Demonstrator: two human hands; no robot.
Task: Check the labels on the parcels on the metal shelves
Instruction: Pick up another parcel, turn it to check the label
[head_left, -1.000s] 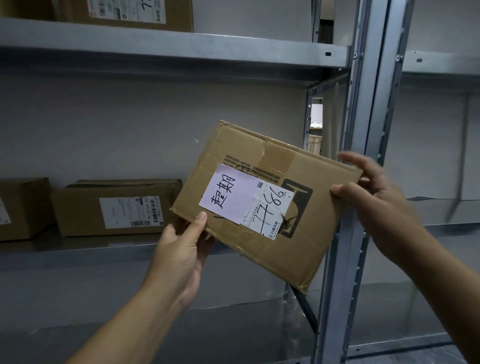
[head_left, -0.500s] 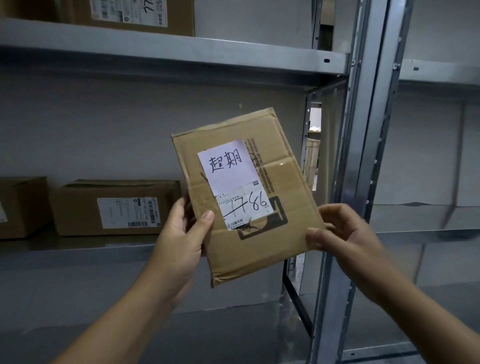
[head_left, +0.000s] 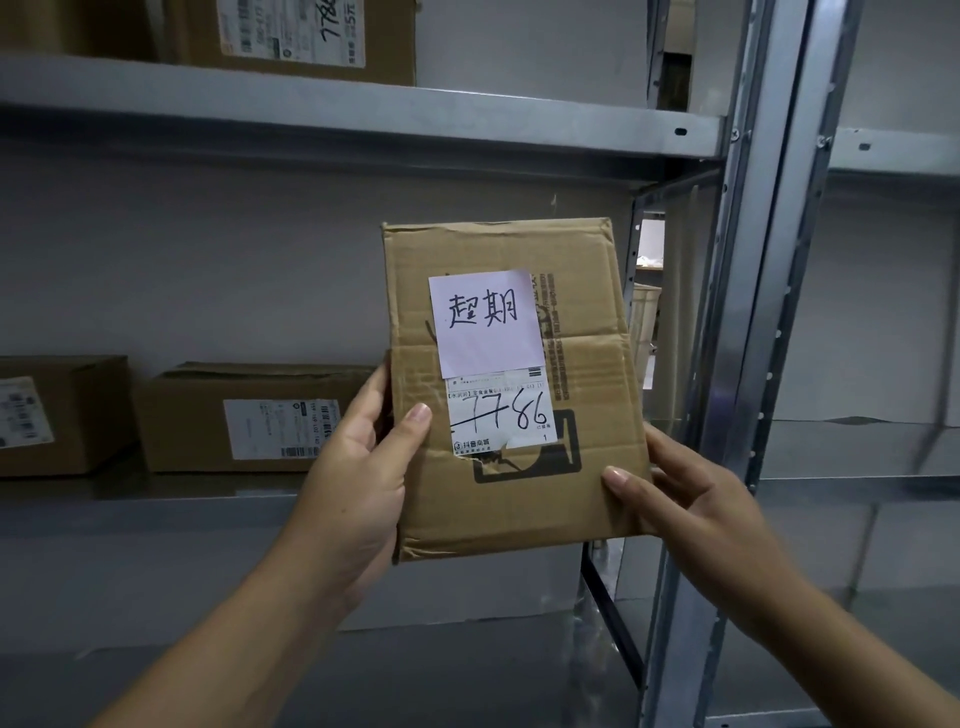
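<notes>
A person's left hand (head_left: 358, 467) and right hand (head_left: 691, 499) grip a flat cardboard parcel (head_left: 587, 374) upright in the air before the metal shelves, thumbs curled over its face, the left at its left edge and the right at its lower right corner. A pink note (head_left: 485, 325) with handwritten Chinese characters overlaps a white label (head_left: 498, 415) marked "7786". Behind, two labelled boxes (head_left: 249, 415) sit on the middle shelf (head_left: 156, 499), another box (head_left: 296, 36) above.

Both forearms reach up from the near edge. The left hand (head_left: 358, 475) grips the parcel (head_left: 597, 395) by its left edge, thumb across the front; the right hand (head_left: 691, 506) pinches its lower right corner, thumb in front.
</notes>
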